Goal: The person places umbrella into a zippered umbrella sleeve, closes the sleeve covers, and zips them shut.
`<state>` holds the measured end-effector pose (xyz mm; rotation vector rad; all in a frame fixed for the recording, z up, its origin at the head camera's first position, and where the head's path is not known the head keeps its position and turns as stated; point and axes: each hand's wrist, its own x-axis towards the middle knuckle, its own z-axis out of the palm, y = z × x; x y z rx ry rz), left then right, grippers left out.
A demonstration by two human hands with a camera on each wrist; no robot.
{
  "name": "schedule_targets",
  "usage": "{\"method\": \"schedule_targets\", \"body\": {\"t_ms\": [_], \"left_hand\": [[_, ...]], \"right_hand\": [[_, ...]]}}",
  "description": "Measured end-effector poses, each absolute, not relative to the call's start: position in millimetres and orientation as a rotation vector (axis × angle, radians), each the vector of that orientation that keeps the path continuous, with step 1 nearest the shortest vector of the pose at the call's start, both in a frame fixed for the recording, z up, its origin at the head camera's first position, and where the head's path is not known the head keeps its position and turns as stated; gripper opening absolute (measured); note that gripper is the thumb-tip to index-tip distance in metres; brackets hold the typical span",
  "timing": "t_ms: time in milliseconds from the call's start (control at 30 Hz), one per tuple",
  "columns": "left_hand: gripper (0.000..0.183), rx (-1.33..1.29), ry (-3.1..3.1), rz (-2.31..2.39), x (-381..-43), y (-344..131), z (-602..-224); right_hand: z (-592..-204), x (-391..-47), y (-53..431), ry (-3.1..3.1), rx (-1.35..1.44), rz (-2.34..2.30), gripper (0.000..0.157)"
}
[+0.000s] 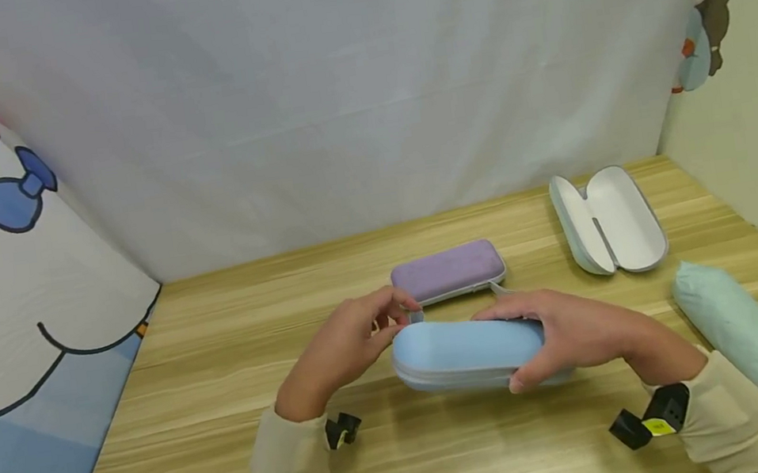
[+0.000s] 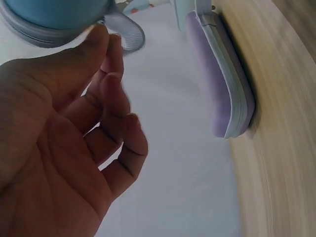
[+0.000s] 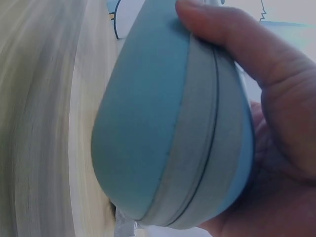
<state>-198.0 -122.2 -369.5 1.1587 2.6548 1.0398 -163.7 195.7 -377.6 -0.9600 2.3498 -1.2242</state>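
A light blue zip case (image 1: pixel 468 341) with a grey zip band is held slightly tilted over the table, its zip closed along the side that shows. My right hand (image 1: pixel 567 327) grips its right part, thumb on the near side and fingers over the far side. At the case's left end, my left hand (image 1: pixel 357 339) pinches the zipper pull between thumb and index finger, right beside a grey loop strap (image 2: pixel 126 32); the pull itself is mostly hidden by the fingertips. The other left fingers (image 2: pixel 131 143) curl loosely in the left wrist view.
Just behind the blue case lies a closed purple zip case (image 1: pixel 448 271). An open pale green glasses case (image 1: pixel 625 224) with white lining stands at the back right. A folded mint umbrella (image 1: pixel 755 335) lies by the right forearm. White cloth (image 1: pixel 362 111) hangs behind the wooden table (image 1: pixel 230 416).
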Motion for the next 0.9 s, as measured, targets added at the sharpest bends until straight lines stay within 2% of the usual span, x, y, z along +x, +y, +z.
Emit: {"method": "schedule_targets", "body": {"t_ms": [300, 500, 600, 700, 900], "left_hand": [[0.016, 1.208, 2.738, 1.044, -190, -117, -362], [0.061, 1.329, 2.754, 0.675, -175, -93, -363], [0.073, 1.362, 2.802, 0.482, -170, -83, -368], [0.072, 1.348, 2.837, 0.38, -166, -78, -370], [0.059, 1.315, 2.847, 0.295, -164, -78, -371]], "right_hand": [[-381, -162, 185, 2.462, -0.908, -1.173, 0.072], [-384, -156, 169, 2.534, -0.888, -1.129, 0.07], [-385, -153, 164, 2.55, -0.865, -1.129, 0.07], [-386, -151, 160, 2.559, -0.843, -1.145, 0.071], [-391, -152, 152, 2.548, -0.818, -1.242, 0.068]]}}
